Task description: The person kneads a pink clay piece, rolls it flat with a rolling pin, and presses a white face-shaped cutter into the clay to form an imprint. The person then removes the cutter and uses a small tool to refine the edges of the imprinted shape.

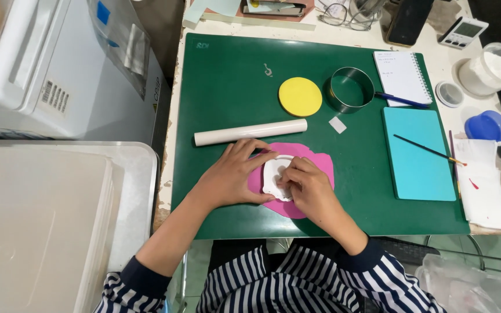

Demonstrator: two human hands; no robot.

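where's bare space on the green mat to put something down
Bare green mat lies left of the yellow disc, above the white roller. Crowded: both hands press the white cutter on pink dough.
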